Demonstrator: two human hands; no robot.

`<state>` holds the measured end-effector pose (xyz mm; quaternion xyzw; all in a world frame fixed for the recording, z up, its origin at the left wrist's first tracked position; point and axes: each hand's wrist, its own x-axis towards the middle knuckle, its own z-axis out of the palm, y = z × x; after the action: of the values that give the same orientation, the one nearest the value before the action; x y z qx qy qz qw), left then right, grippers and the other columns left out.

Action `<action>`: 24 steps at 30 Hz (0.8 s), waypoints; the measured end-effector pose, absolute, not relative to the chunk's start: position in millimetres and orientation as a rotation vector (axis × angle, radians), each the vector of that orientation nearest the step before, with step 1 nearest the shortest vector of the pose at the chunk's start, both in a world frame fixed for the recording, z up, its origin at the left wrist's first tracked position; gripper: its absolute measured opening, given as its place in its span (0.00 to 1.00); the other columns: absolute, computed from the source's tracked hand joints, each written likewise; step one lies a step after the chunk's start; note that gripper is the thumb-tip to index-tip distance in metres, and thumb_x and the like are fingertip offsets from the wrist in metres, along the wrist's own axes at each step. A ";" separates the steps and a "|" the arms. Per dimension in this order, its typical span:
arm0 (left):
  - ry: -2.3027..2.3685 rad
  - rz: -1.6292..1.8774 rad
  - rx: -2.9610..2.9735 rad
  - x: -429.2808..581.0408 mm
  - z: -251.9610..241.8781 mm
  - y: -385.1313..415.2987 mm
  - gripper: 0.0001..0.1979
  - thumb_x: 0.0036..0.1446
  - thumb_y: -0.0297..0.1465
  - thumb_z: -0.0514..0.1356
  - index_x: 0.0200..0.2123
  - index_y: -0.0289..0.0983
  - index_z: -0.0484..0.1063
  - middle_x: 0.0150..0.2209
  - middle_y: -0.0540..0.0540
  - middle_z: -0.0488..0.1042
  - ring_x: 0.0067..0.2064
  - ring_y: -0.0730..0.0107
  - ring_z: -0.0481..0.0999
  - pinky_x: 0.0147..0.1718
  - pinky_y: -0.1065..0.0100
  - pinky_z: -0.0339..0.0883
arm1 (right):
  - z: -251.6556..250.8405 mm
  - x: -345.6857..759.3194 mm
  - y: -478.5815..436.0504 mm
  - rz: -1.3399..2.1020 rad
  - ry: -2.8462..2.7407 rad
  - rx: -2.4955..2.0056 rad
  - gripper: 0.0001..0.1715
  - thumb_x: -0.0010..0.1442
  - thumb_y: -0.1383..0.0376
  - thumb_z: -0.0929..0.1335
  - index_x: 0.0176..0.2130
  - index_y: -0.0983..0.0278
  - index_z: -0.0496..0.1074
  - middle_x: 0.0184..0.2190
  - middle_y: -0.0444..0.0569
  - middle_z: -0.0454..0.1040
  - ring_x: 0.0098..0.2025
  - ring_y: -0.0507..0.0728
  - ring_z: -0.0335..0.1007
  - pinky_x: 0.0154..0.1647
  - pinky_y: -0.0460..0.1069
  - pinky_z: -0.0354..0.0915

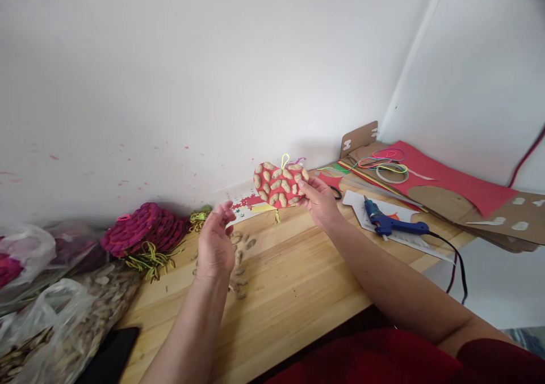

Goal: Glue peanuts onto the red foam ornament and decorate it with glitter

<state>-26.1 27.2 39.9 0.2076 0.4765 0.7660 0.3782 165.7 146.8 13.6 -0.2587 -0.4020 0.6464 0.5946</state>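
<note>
My right hand (pixel 320 201) pinches the right edge of a red card ornament (pixel 280 190) covered with peanuts in their shells, holding it upright above the table. A yellow-green loop of cord rises from its top, and a small yellow-green tassel hangs below. Left of it, my left hand (pixel 216 243) is raised with its fingers loosely bent and apart, nothing visible in it. Loose peanuts (pixel 239 256) lie on the table beneath and beside that hand, some hidden behind it.
On the wooden table (pixel 293 282), a blue glue gun (pixel 394 225) rests on white paper at right, its cable trailing off the edge. Red card (pixel 451 174), cardboard and coloured cords (pixel 385 160) lie behind it. At left are magenta rounds (pixel 140 228), a plastic bag of peanuts (pixel 72 316) and a black phone-like slab (pixel 111 353).
</note>
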 end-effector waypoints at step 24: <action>1.048 1.494 0.636 20.7 2.6 64.6 0.26 0.34 0.38 0.80 0.34 0.33 0.77 0.32 0.47 0.78 0.30 0.70 0.80 0.25 0.74 0.72 | 3.9 155.5 141.8 1.506 -1.070 -0.660 0.26 0.44 0.49 0.80 0.31 0.63 0.71 0.23 0.40 0.74 0.22 0.50 0.69 0.19 0.45 0.69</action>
<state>20.7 64.6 2.6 0.2706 0.4462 0.6362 0.5682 155.5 141.8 3.9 -0.2795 -0.4531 0.6380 0.5563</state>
